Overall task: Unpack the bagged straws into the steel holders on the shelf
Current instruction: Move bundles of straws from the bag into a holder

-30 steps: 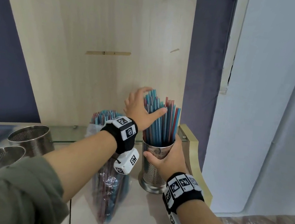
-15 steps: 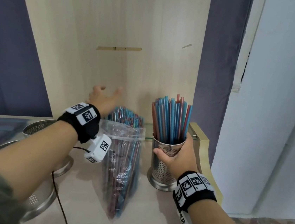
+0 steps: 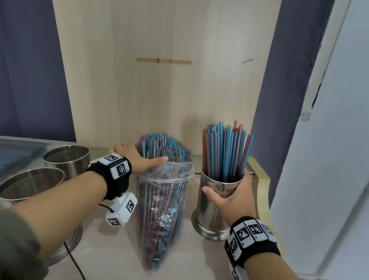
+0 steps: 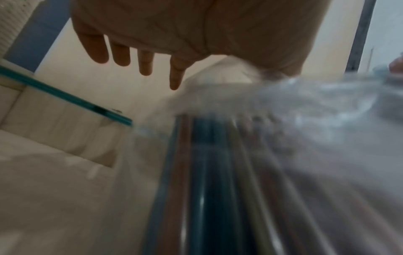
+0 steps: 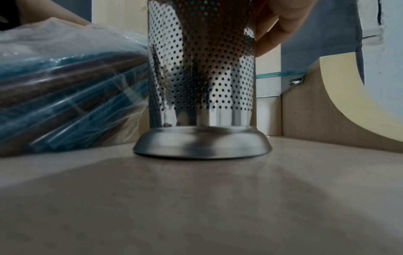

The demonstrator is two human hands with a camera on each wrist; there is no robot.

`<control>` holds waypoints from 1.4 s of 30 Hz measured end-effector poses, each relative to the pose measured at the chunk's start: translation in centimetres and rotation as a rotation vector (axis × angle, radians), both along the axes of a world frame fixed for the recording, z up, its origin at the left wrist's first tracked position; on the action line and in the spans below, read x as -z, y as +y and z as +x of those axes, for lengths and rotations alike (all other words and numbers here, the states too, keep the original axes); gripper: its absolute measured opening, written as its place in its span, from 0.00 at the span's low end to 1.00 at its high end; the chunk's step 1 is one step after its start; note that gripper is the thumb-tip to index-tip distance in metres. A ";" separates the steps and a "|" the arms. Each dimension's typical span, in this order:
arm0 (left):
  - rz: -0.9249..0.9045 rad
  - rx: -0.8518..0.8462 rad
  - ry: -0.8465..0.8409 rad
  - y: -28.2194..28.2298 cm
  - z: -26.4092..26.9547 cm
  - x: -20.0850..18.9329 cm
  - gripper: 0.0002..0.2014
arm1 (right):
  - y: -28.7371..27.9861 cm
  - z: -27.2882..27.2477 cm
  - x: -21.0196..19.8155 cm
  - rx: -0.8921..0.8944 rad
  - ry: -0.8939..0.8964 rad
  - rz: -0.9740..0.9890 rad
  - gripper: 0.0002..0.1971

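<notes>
A clear plastic bag [image 3: 161,217] packed with blue and red straws [image 3: 162,146] leans upright on the shelf top. My left hand [image 3: 137,159] lies at the bag's upper left with straight spread fingers [image 4: 144,62], the thumb touching the bag's rim [image 4: 283,112]. To the right stands a perforated steel holder [image 3: 212,212] filled with straws [image 3: 226,151]. My right hand [image 3: 230,193] grips it around the rim. In the right wrist view the holder [image 5: 200,69] sits flat on its base, with the bag [image 5: 65,86] next to it.
Two empty perforated steel holders [image 3: 66,156] [image 3: 29,182] stand at the left. A black cable [image 3: 77,265] runs from my left wrist. A glass shelf edge [image 4: 65,96] crosses behind, a curved gold-edged side panel [image 3: 259,183] closes the right, and a wooden back panel [image 3: 157,90] rises behind.
My left hand left the straws in the holder, swung left and came down onto the top of the bag. The right hand has kept its hold on the holder.
</notes>
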State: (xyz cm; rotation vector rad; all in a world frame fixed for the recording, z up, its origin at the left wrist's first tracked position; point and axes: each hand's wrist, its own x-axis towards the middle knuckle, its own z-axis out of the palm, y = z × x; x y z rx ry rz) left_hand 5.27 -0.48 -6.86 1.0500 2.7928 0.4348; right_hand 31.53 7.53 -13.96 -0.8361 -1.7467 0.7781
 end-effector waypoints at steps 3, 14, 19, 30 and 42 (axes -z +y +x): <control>0.067 -0.031 -0.021 0.3 0.3 0.7 0.63 | 0.0 -0.1 0.0 0.003 -0.003 0.005 0.41; 0.532 -0.113 -0.261 2.9 -3.5 3.9 0.47 | 0.1 0.0 -0.1 -0.013 -0.015 -0.006 0.45; 0.662 -0.055 -0.362 1.1 -1.2 1.8 0.24 | 0.1 0.0 0.0 -0.009 -0.010 0.004 0.44; 0.757 0.006 -0.346 1.1 -0.7 -0.8 0.13 | 0.3 -0.1 0.3 -0.013 0.005 0.033 0.44; 0.816 0.086 -0.345 1.8 -0.9 -4.2 0.14 | 0.6 -0.1 0.5 -0.015 -0.001 0.034 0.43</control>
